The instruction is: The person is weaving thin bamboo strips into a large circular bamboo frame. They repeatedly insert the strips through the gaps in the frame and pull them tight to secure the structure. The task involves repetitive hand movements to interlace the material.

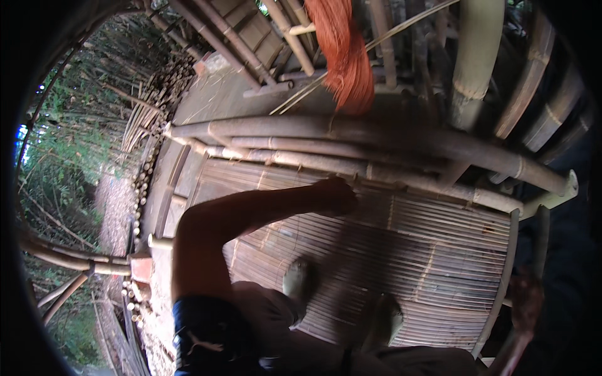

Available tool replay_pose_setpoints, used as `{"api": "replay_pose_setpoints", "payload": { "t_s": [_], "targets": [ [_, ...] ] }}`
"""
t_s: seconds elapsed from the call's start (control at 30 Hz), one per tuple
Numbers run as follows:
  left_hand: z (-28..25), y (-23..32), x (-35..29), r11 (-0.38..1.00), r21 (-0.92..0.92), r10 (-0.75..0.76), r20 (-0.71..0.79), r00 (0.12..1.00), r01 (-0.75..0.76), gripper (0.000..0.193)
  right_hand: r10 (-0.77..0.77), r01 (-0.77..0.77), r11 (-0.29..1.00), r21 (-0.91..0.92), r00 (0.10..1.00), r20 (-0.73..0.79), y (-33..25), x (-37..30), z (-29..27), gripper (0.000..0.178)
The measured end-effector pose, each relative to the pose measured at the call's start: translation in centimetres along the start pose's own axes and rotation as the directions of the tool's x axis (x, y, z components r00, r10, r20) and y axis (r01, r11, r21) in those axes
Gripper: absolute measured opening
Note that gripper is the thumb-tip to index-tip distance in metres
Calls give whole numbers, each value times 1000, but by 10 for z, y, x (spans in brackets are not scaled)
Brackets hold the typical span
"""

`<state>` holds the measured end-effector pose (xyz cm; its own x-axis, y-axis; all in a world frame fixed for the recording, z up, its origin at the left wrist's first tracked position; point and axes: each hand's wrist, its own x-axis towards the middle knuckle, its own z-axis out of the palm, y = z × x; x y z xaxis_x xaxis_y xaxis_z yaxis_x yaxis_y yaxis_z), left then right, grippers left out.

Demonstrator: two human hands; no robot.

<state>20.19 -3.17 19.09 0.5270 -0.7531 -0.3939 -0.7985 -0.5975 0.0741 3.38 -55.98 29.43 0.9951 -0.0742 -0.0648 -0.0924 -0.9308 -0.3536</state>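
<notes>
My left arm reaches in from the lower left, bent at the elbow. In deep shade, my left hand point(335, 195) is closed into a fist over the far edge of a slatted bamboo platform point(451, 276), close to the bamboo rail point(364, 168) there. Whatever the fist may hold is hidden. At the dim lower right, my right hand point(527, 304) is curled beside the platform's right edge, at the lower part of an upright bamboo pole point(541, 241). Its fingers are too dark to make out clearly.
A hank of orange-red fibre point(345, 59) hangs beyond the rail. Thick bamboo poles point(480, 50) stand at the far right. On the left are stacked cut bamboo point(164, 88), a brick block point(142, 269) and greenery. Two pale green rounded shapes point(296, 279) show by my legs.
</notes>
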Motion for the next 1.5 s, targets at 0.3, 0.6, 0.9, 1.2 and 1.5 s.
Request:
{"api": "replay_pose_setpoints", "payload": {
  "t_s": [0.3,0.6,0.9,1.2,1.5],
  "targets": [
    [-52,-120,-71,772,-284,-376,-925,48,569,10,-864,811,497,309,497,84,-326,137,43,34],
    [-29,-153,-68,713,-421,-575,-808,125,561,26,-809,845,515,145,535,-244,-511,379,166,32],
    [-10,-169,-77,759,-522,-606,-784,130,390,26,-786,408,358,-840,617,-35,-461,483,197,35],
    [-7,-167,-74,789,-501,-548,-836,39,355,29,-815,625,570,-534,516,-265,-477,452,160,22],
    [-17,-153,-74,766,-530,-584,-810,51,365,31,-644,602,716,-354,374,-667,-526,358,67,36]
  ]
}}
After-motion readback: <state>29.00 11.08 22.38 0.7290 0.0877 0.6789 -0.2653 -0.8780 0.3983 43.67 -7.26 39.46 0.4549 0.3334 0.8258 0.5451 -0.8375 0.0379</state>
